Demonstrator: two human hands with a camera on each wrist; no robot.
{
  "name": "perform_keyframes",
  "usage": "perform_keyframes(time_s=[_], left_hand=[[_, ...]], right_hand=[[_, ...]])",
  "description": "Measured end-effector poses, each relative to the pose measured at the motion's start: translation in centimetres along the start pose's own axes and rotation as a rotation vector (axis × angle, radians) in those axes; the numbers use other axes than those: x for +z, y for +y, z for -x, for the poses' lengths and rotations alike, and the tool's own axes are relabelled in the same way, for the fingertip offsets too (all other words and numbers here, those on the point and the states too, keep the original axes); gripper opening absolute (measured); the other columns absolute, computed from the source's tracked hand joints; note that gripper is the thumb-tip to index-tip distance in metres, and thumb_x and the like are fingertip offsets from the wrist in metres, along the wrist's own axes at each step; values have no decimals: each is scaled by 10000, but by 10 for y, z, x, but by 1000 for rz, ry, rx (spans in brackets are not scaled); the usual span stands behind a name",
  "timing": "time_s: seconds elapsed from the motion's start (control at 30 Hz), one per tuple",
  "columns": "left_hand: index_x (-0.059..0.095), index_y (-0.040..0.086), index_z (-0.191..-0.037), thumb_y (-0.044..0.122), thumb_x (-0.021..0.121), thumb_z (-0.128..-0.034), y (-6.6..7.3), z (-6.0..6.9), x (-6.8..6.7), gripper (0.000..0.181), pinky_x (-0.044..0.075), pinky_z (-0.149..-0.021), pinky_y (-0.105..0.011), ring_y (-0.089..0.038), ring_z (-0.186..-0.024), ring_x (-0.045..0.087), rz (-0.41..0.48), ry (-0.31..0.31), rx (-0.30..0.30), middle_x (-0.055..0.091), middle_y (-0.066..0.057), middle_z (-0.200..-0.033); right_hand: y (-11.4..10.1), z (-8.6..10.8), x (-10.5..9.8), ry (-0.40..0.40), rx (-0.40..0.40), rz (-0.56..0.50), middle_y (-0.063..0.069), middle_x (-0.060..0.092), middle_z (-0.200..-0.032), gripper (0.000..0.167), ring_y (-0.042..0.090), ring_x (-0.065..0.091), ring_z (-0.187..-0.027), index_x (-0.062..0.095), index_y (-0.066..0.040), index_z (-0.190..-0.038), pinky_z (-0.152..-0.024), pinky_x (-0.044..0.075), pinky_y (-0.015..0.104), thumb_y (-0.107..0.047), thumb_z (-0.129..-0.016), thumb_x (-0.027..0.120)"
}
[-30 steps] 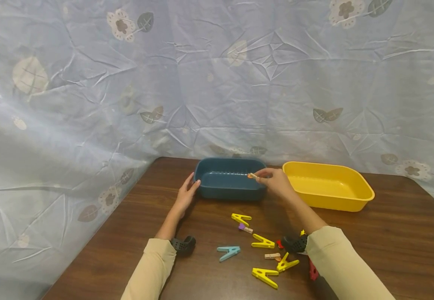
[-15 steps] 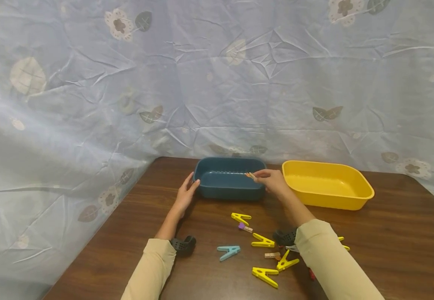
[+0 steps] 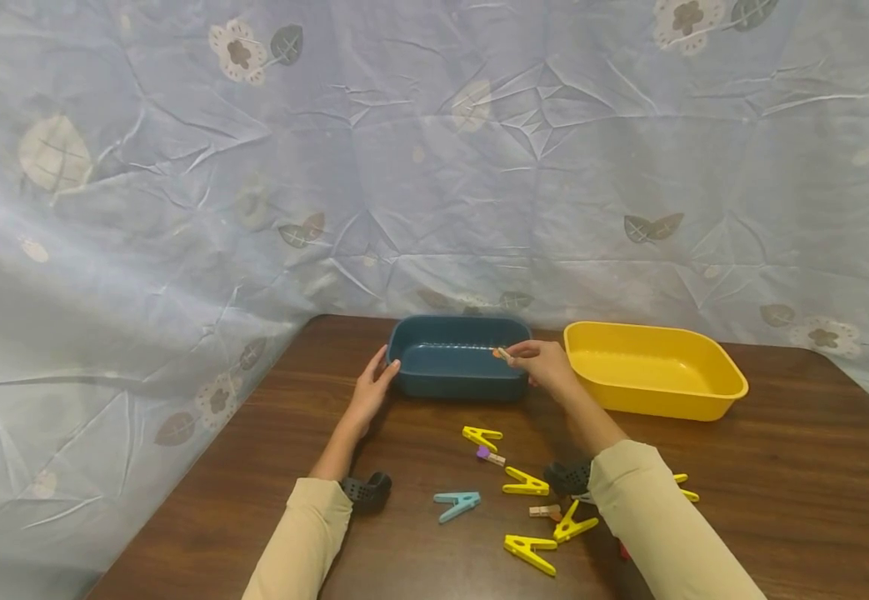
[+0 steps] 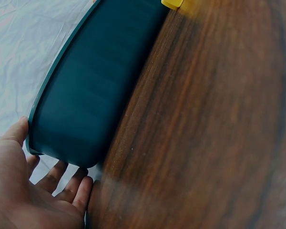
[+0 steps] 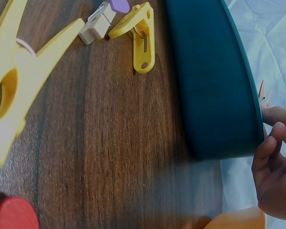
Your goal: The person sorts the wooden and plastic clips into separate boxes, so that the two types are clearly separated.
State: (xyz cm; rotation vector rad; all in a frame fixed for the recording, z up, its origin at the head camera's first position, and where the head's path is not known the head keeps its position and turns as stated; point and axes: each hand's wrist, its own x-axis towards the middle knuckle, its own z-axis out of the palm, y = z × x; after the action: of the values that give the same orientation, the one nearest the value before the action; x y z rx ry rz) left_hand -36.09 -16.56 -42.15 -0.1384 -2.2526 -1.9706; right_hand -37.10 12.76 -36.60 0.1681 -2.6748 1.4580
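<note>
Worktop (image 3: 397,550): dark brown, streaked wood grain, rounded far corners. Teal tub (image 3: 464,388): smooth plastic, rounded oblong, centre of frame. Yellow tub (image 3: 666,404): plastic, flared rim, right of centre. Backdrop (image 3: 434,167): creased grey-blue cloth, flower-and-leaf print, across upper frame.

Scattered at lower centre: V-shaped yellow clothespins (image 3: 518,546); light blue clothespin (image 3: 467,502); purple-ended wooden clothespin (image 3: 491,457); orange-ended wooden clothespin (image 3: 544,511). Right sleeve (image 3: 666,517): beige, lower right, partly covering a red piece (image 3: 625,551). Red heart (image 5: 18,215): lower left of right wrist view.

Held clothespin (image 3: 504,355): small, pale, orange-tipped, right of centre, over right end of teal tub. Hands: right hand (image 3: 546,365) pinching held clothespin; left hand (image 3: 372,393) gripping teal tub's left end, thumb at rim.
</note>
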Motion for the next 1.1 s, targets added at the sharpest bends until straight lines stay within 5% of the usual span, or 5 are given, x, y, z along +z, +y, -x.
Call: perform_keyframes(time_s=[0.4, 0.67, 1.1], left_hand=[[291, 126, -1445, 304, 521, -947, -1, 0, 1, 577, 325, -990, -429, -312, -1260, 353, 2, 3, 3, 322, -194, -1420], [295, 123, -1444, 293, 524, -947, -3, -1, 0, 573, 327, -987, -437, -318, -1253, 360, 8, 8, -5, 333, -199, -1412], [292, 92, -1441, 277, 522, -948, -4, -4, 1, 575, 335, -982, -432, -334, -1241, 373, 6, 10, 6, 336, -221, -1402]], right_hand=[[0, 0, -1, -7, 18, 29, 177, 639, -1035, 232, 149, 467, -481, 674, -43, -1063, -596, 486, 435, -148, -856, 656], [2, 0, 1, -6, -2, 16, 180, 649, -1002, 229, 138, 461, -456, 676, -27, -1050, -496, 457, 325, -131, -847, 664], [3, -2, 2, -2, 10, 10, 170, 648, -1006, 219, 139, 471, -464, 681, -44, -1044, -559, 483, 410, -146, -851, 662]])
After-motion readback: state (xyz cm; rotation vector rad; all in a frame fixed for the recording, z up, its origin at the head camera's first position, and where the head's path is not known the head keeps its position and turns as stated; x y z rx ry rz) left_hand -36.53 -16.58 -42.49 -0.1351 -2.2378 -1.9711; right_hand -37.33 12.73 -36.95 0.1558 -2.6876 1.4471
